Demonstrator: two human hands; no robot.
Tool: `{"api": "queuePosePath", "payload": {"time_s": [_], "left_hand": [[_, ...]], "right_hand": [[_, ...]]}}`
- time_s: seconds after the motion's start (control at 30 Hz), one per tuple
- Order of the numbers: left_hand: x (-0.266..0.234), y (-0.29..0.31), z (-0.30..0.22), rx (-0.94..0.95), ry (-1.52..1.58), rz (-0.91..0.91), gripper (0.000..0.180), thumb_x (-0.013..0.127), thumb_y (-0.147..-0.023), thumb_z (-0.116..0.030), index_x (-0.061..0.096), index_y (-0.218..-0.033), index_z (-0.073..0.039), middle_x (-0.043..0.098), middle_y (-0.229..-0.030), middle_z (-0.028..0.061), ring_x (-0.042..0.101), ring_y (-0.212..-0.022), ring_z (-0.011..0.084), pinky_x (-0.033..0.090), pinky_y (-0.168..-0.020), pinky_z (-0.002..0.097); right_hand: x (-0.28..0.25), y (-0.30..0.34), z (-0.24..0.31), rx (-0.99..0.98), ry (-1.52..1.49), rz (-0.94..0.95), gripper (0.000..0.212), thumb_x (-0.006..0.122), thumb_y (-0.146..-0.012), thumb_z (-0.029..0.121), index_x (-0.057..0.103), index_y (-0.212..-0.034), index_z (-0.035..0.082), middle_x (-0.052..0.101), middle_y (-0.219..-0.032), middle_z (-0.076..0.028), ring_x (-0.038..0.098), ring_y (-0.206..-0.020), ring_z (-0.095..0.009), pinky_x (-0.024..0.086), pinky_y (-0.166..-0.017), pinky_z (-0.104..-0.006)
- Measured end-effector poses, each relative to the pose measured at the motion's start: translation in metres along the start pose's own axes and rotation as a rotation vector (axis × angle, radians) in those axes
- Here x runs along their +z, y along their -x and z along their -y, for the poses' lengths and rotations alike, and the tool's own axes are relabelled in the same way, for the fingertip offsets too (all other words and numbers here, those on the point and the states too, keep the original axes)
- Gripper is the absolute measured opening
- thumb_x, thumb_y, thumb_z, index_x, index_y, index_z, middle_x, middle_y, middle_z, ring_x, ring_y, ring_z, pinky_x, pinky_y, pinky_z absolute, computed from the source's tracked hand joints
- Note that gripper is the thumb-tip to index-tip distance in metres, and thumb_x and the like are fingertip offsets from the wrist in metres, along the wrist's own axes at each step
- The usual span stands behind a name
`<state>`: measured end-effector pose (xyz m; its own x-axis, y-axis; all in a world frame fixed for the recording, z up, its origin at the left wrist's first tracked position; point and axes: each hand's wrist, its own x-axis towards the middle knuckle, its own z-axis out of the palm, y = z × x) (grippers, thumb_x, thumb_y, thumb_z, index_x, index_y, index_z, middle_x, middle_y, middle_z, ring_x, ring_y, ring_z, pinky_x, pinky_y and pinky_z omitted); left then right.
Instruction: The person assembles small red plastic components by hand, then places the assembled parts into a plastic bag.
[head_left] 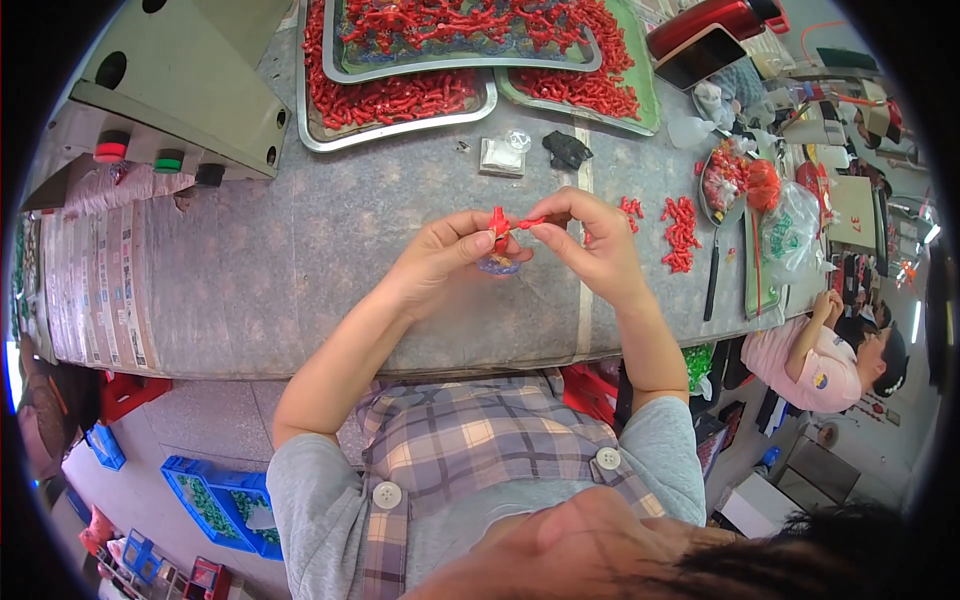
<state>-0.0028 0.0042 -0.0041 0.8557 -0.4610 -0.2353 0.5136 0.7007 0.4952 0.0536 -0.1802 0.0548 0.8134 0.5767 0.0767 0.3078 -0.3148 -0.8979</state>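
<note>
Grey covering, scuffed and marked, spreads over the long counter (250,260), its near edge running just in front of the person's checked apron (470,425). Over the middle of that surface, near the front, is a red figure (499,217) with a translucent bluish base (499,267). Thumb and fingers of the left hand (432,258) pinch it from the side, apparently to steady it while its top and right flank stay exposed. From the other side, the right hand (600,250) pinches a slim red piece (528,224) between thumb and forefinger, its inner end meeting the figure; whether the two are joined cannot be told. Nor can I tell if the base touches the counter.

Loose red pieces (681,235) lie just beyond the right hand, probably put there for a short reach. Farther back, the upper tray (460,74) overlaps the left tray (395,131) and the green tray (647,105), likely stacked that way to save space. A white box (502,158) and a black crumpled item (568,150) sit between trays and hands. Leftward, grey covering stretches to the machine (190,90), giving the left arm ample room; rightward, a black-handled tool (711,285) narrows it.
</note>
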Motion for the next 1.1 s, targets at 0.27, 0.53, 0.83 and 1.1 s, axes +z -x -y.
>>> {"api": "queuePosePath", "payload": {"time_s": [0.27, 0.53, 0.83, 1.1], "left_hand": [[0.002, 0.000, 0.001, 0.011, -0.099, -0.007, 0.031, 0.059, -0.085, -0.019, 0.054, -0.110, 0.000, 0.061, -0.101, 0.0104, 0.058, -0.097, 0.0198, 0.044, -0.087, 0.0337], [0.007, 0.006, 0.007, 0.160, -0.570, -0.135, 0.030, 0.059, -0.084, -0.014, 0.057, -0.111, 0.000, 0.063, -0.097, 0.0058, 0.060, -0.086, 0.0142, 0.046, -0.080, 0.0270], [0.009, 0.010, 0.009, 0.200, -0.934, -0.048, 0.029, 0.060, -0.081, -0.007, 0.060, -0.110, -0.005, 0.065, -0.090, 0.0029, 0.057, -0.081, 0.0064, 0.046, -0.072, 0.0218], [0.005, 0.010, 0.011, 0.032, -0.521, 0.019, 0.009, 0.062, -0.078, 0.000, 0.058, -0.086, -0.001, 0.063, -0.087, 0.0040, 0.058, -0.082, 0.0080, 0.047, -0.073, 0.0230]], "right_hand": [[0.005, 0.001, 0.001, -0.028, 0.004, -0.005, 0.011, 0.064, -0.077, 0.007, 0.060, -0.086, 0.001, 0.059, -0.075, -0.005, 0.057, -0.064, -0.011, 0.044, -0.058, -0.0228], [0.000, 0.005, -0.005, -0.348, 0.428, 0.011, 0.014, 0.067, -0.069, 0.008, 0.059, -0.079, 0.005, 0.056, -0.071, -0.006, 0.054, -0.064, -0.024, 0.043, -0.056, -0.0328], [-0.002, 0.021, -0.002, -0.441, 0.599, 0.147, 0.017, 0.068, -0.068, 0.015, 0.053, -0.073, 0.008, 0.050, -0.068, -0.004, 0.052, -0.065, -0.021, 0.042, -0.056, -0.0327], [-0.007, 0.028, 0.006, -0.413, 0.639, 0.255, 0.019, 0.066, -0.069, 0.018, 0.049, -0.072, 0.009, 0.048, -0.066, -0.003, 0.051, -0.065, -0.020, 0.041, -0.057, -0.0324]]}}
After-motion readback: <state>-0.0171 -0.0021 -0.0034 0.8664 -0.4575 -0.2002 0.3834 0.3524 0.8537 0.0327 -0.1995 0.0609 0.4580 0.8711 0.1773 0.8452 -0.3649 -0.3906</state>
